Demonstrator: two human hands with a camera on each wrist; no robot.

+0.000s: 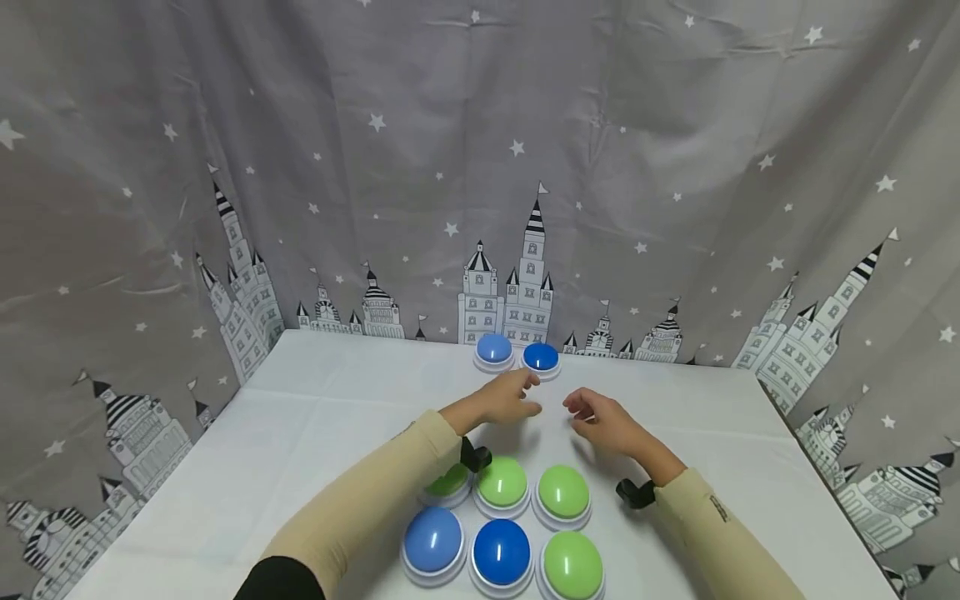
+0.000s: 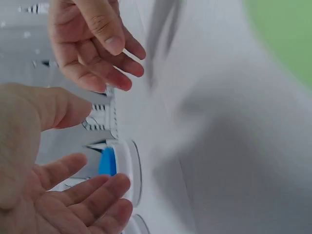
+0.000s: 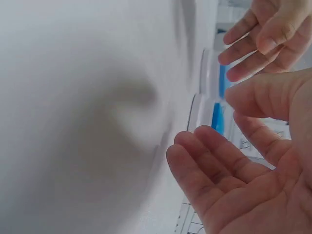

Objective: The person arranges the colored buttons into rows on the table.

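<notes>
Both hands hover over the white table with nothing in them. The left hand (image 1: 504, 397) is just in front of the dark blue button (image 1: 541, 357) at the back; in the left wrist view its fingers are loosely bent and the thumb stands apart. To its right is the right hand (image 1: 606, 423), palm turned inward, with relaxed fingers in the right wrist view. A lighter blue button (image 1: 494, 348) sits beside the dark blue one at the table's back edge. Whether the left fingertips touch the dark blue button's base, I cannot tell.
Nearer the front are green buttons (image 1: 502, 482), (image 1: 562, 492), one partly behind the left sleeve. The front row holds a light blue button (image 1: 432, 540), a dark blue button (image 1: 502, 552) and a green button (image 1: 573, 566). A grey castle-print curtain (image 1: 420, 150) hangs behind the white table (image 1: 315, 392).
</notes>
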